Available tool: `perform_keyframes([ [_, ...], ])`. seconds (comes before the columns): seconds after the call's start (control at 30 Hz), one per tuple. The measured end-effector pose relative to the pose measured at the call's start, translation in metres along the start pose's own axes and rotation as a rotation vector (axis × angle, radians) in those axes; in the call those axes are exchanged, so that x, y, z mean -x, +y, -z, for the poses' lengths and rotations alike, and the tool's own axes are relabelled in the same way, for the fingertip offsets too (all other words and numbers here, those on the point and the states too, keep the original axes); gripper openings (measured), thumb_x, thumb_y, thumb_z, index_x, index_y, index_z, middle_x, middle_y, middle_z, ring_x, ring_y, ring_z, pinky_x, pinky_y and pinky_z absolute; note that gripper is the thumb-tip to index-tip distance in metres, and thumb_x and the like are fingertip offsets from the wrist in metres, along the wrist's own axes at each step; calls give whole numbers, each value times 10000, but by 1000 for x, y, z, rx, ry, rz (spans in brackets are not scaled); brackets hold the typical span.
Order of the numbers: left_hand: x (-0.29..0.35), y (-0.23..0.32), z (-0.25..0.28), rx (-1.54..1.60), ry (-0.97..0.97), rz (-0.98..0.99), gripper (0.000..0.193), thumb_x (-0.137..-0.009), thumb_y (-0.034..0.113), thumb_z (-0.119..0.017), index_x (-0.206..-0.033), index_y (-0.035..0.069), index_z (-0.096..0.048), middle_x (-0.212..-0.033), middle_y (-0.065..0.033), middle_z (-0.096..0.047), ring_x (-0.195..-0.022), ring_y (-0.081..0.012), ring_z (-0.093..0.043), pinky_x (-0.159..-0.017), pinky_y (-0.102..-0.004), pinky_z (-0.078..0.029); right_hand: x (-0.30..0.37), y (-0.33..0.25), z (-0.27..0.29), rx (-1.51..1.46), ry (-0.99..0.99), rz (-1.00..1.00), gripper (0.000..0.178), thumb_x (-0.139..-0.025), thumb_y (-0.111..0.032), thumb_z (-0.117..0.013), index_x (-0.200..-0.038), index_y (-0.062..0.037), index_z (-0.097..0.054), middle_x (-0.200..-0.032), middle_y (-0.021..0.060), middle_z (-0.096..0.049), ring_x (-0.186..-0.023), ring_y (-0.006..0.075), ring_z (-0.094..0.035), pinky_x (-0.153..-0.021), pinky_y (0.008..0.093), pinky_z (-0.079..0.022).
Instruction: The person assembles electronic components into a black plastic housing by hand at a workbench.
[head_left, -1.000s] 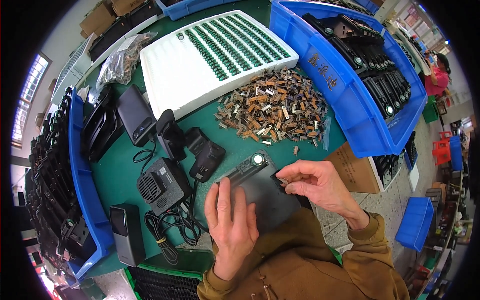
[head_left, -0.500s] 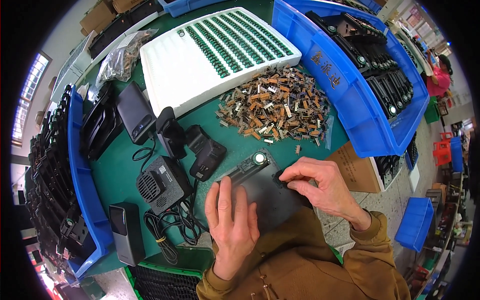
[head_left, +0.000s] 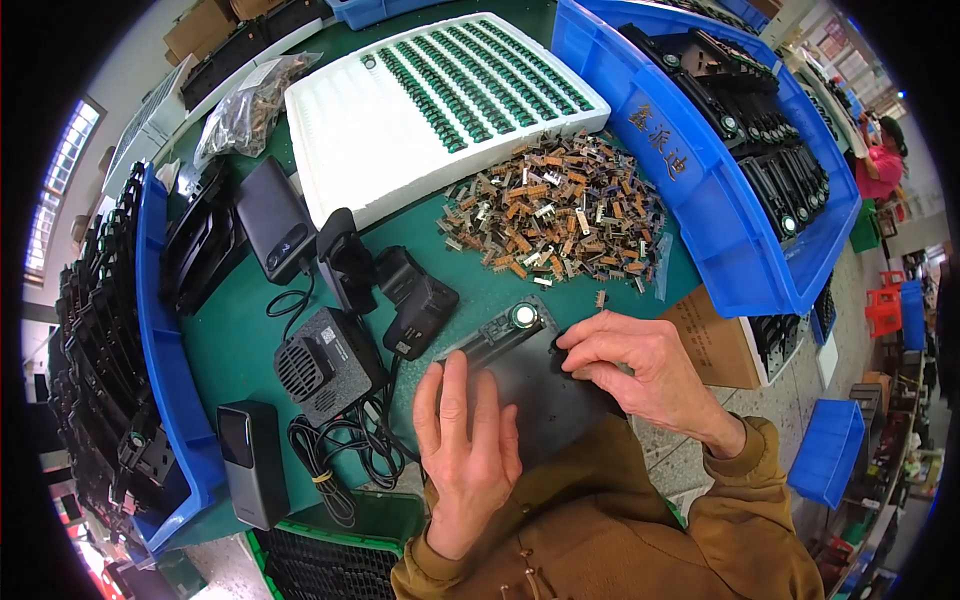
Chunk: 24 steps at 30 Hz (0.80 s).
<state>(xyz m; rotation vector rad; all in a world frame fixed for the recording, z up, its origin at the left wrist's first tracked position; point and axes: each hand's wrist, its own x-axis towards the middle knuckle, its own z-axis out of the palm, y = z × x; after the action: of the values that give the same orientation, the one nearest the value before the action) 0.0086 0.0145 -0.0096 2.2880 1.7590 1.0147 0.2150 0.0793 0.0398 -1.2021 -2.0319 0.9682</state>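
Observation:
A flat dark grey plastic panel (head_left: 548, 400) lies at the table's near edge, against my body. At its far end sits a bright round metallic piece (head_left: 523, 316) beside a long recess. My left hand (head_left: 466, 455) rests on the panel's left part, fingers stretched out and lying flat. At the panel's far right edge, my right hand (head_left: 650, 375) pinches with thumb and forefinger by a small black part (head_left: 558, 350). What is between those fingertips is hidden. Beyond the panel spreads a heap of small orange-and-silver switch-like components (head_left: 560, 210).
A white foam tray (head_left: 350, 150) holds rows of green parts. Blue bins (head_left: 700, 200) with black housings stand at both sides. On the left are a power bank (head_left: 272, 215), black devices, coiled cables (head_left: 335, 465) and a dark box (head_left: 250, 460). A cardboard box (head_left: 705, 340) stands right.
The right hand's fingertips have shifted slightly at the panel's edge, still pinched. The left hand stays flat on the panel. The whole view has shifted a little.

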Motion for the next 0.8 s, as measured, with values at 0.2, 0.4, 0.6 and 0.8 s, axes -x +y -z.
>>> perform_keyframes([
  [0.2,0,0,0,-5,0,-3,298,-923,127,-647,-1146,-69,-670,-1404,-243,-524,-1264,-438,-484,-1048,-498,-415,-3,2,0,-8,-11,2,172,-752,69,-729,-904,-11,-734,-1017,109,-730,-882,228,-697,-768,327,-560],
  [0.4,0,-1,-1,-6,2,0,300,-925,135,-647,-1147,-66,-671,-1404,-240,-525,-1264,-437,-485,-1047,-498,-416,-5,-1,0,-10,-33,-38,170,-742,64,-740,-890,-19,-737,-965,88,-704,-854,220,-680,-755,324,-555],
  [0.6,0,0,0,-7,3,3,297,-923,133,-647,-1144,-64,-672,-1399,-238,-528,-1262,-436,-487,-1049,-495,-418,-8,-3,1,11,-81,-43,182,-743,65,-740,-903,-20,-729,-920,73,-675,-830,220,-673,-729,319,-556],
  [0.8,0,-1,0,3,4,8,295,-917,121,-648,-1145,-66,-669,-1394,-242,-529,-1262,-439,-486,-1052,-499,-416,-12,-5,-1,113,-112,64,202,-742,74,-684,-928,-2,-661,-890,105,-625,-815,288,-634,-689,375,-518],
])
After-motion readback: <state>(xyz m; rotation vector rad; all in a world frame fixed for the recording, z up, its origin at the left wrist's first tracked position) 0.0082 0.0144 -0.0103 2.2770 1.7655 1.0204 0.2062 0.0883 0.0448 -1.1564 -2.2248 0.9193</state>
